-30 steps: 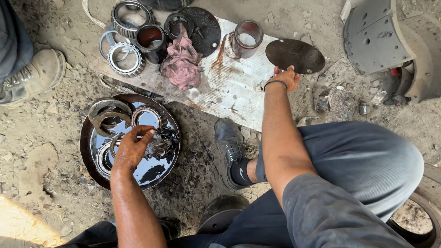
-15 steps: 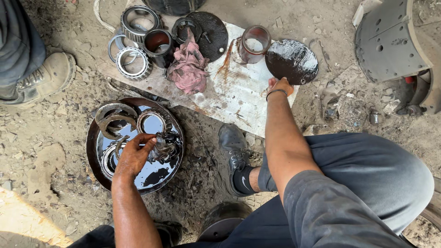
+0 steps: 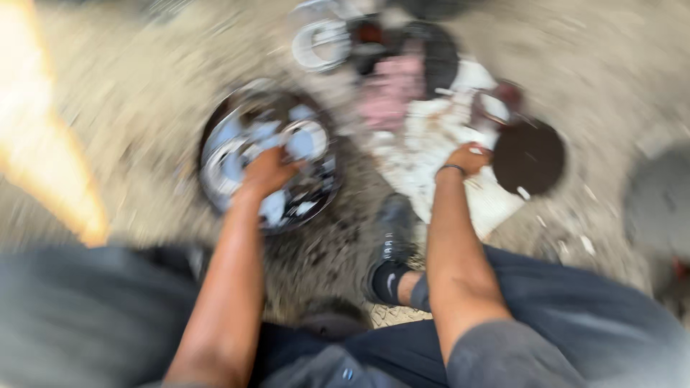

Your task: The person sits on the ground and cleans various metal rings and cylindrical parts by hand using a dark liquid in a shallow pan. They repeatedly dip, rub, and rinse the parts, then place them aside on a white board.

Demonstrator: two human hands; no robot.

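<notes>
The whole view is smeared by motion. My left hand [image 3: 269, 172] reaches into a round dark metal pan [image 3: 215, 136] on the dirt and lies over shiny bearing rings [image 3: 309, 140]; blur hides its fingers. My right hand [image 3: 467, 158], with a band on the wrist, rests on a stained white sheet [image 3: 431, 136] right beside a dark round disc [image 3: 528, 158]. Whether it grips the disc or the sheet I cannot tell.
A pink rag [image 3: 392, 93], a black round lid [image 3: 438, 54], a small jar [image 3: 499, 100] and more metal rings [image 3: 320, 43] lie at the far end of the sheet. My black shoe [image 3: 392, 244] stands between my arms on gravel.
The camera has swung sharply, so pan and sheet now sit further right and the picture is blurred. Both hands stay at the pan and by the dark disc.
</notes>
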